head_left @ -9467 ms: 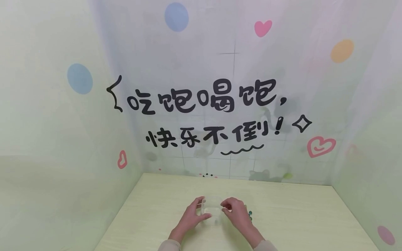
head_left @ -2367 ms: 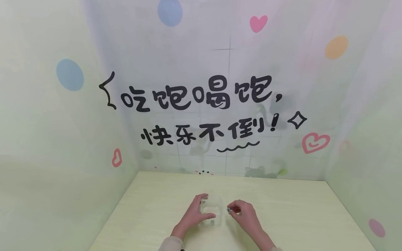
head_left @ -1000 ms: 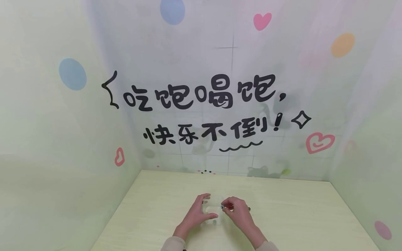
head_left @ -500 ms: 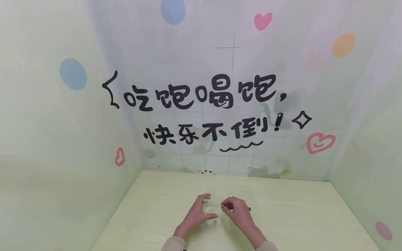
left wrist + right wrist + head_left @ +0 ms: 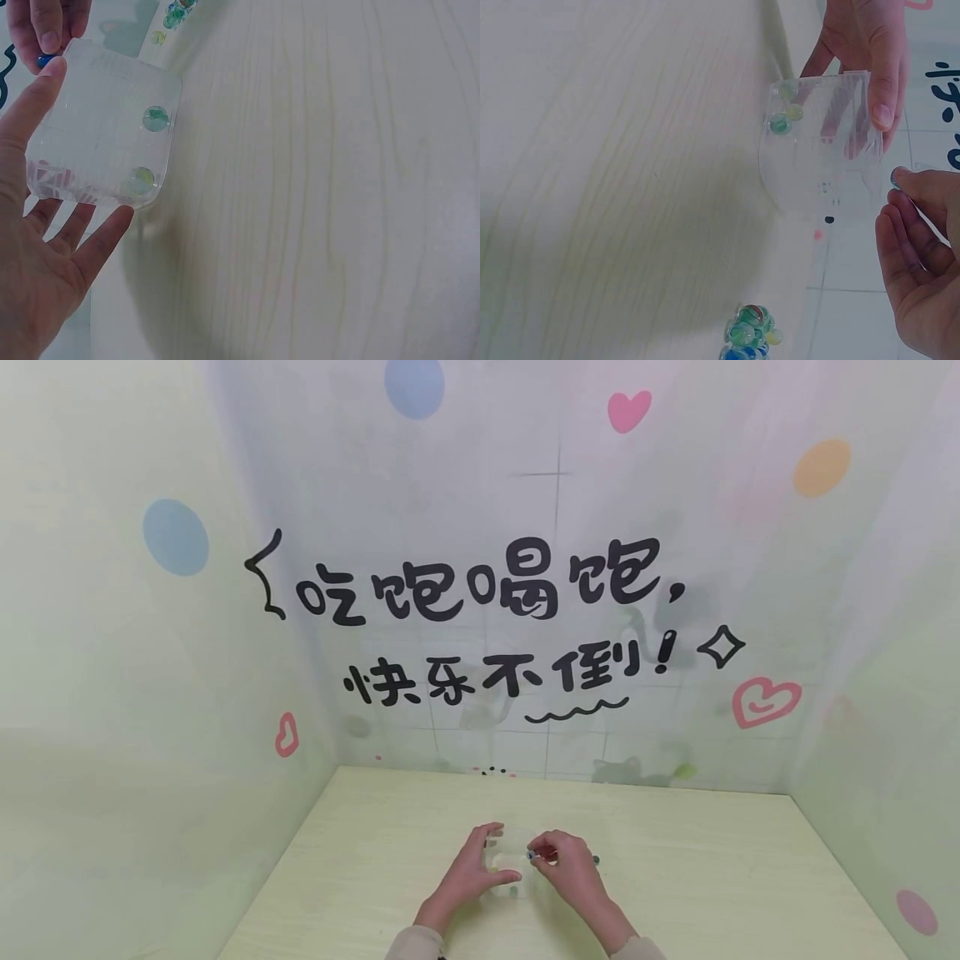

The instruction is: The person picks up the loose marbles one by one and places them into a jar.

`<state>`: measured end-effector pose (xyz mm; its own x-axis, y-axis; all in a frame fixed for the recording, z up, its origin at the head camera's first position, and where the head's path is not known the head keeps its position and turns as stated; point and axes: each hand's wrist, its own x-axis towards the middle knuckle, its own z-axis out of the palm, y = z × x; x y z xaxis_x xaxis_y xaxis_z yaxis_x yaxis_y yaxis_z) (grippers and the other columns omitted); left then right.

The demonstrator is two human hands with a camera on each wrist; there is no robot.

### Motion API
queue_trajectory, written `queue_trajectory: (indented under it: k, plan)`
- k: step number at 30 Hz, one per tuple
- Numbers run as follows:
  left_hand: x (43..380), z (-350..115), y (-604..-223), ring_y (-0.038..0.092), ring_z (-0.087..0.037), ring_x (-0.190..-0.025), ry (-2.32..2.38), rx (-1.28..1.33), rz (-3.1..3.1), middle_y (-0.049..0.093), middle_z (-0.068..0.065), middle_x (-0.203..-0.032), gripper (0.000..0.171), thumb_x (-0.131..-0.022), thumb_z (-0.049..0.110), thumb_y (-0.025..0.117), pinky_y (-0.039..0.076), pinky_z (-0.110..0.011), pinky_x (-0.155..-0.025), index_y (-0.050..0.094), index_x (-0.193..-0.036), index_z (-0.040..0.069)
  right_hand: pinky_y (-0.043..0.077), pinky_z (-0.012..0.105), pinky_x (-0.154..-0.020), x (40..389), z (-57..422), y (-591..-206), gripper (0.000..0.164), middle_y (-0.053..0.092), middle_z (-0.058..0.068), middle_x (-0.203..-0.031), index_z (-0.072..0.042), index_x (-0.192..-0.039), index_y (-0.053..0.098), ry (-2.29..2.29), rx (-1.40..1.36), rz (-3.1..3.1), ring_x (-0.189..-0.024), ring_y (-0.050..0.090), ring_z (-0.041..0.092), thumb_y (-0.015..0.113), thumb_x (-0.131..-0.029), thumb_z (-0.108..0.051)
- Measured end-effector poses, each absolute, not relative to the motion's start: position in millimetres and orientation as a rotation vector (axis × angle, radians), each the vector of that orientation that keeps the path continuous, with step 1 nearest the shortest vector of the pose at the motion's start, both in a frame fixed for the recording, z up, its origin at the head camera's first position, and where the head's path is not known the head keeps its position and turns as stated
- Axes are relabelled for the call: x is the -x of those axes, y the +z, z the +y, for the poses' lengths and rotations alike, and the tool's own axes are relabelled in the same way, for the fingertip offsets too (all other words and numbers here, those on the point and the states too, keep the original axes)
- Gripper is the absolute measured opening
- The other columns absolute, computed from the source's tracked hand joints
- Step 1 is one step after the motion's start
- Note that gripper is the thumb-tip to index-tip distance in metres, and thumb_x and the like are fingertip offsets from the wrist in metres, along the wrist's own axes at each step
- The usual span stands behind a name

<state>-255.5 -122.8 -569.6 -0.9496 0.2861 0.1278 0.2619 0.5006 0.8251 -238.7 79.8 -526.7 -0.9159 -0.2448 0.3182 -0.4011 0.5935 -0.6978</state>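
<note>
My left hand [image 5: 471, 868] holds a clear plastic box [image 5: 101, 112] with thumb on one side and fingers on the other. In the right wrist view a few green and yellowish glass marbles [image 5: 780, 124] lie inside, at one end of the box. Between thumb and fingertips, my right hand [image 5: 567, 867] pinches a blue marble [image 5: 46, 60]. That marble is right at the box's rim on the right side, partly covered by the fingertips.
Several more glass marbles [image 5: 748, 330], green, blue and yellowish, sit in a cluster to the right of the box, mostly hidden behind my right hand in the head view. The pale wood-grain table [image 5: 697, 868] meets a printed back wall [image 5: 465, 735] and side walls.
Since 2.4 seconds ago my right hand has brought the blue marble leftward to the box's rim. Over the last second both hands have stayed almost still.
</note>
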Motion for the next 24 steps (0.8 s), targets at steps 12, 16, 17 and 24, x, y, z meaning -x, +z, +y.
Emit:
queue_trajectory:
  k: [12, 16, 17, 24]
  plan:
    - [255.1, -122.3, -568.2, 0.048, -0.044, -0.130, 1.487, -0.490, 2.691, 0.048, -0.021, -0.144, 0.085, -0.080, 0.032, 0.084, 0.046, -0.061, -0.105, 0.039, -0.146, 0.003, 0.058, 0.018, -0.066, 239.9, 79.7, -527.9, 0.013, 0.073, 0.002, -0.088, -0.007, -0.093, 0.073, 1.193, -0.522, -2.652, -0.076, 0.063, 0.007, 0.077, -0.081, -0.001]
    - [254.9, -122.3, -568.1, 0.048, -0.044, -0.130, 1.487, -0.491, 2.690, 0.048, -0.021, -0.144, 0.085, -0.081, 0.032, 0.084, 0.045, -0.062, -0.105, 0.039, -0.146, 0.003, 0.057, 0.017, -0.066, 240.4, 79.8, -528.3, 0.013, 0.073, 0.002, -0.087, -0.008, -0.092, 0.074, 1.182, -0.521, -2.652, -0.075, 0.063, 0.006, 0.077, -0.081, -0.001]
    - [254.9, -122.2, -568.1, 0.048, -0.044, -0.130, 1.487, -0.490, 2.691, 0.048, -0.021, -0.144, 0.085, -0.081, 0.032, 0.084, 0.045, -0.062, -0.105, 0.039, -0.146, 0.003, 0.057, 0.016, -0.066, 240.4, 79.9, -528.4, 0.013, 0.073, 0.001, -0.087, -0.008, -0.092, 0.074, 1.181, -0.518, -2.655, -0.075, 0.063, 0.005, 0.077, -0.081, -0.001]
    - [255.2, -122.0, -568.2, 0.048, -0.044, -0.130, 1.487, -0.495, 2.696, 0.048, -0.021, -0.144, 0.084, -0.081, 0.031, 0.084, 0.045, -0.061, -0.106, 0.039, -0.146, 0.003, 0.057, 0.015, -0.066, 239.6, 79.7, -528.1, 0.014, 0.073, 0.002, -0.088, -0.008, -0.092, 0.074, 1.180, -0.521, -2.651, -0.076, 0.064, 0.006, 0.078, -0.081, -0.001]
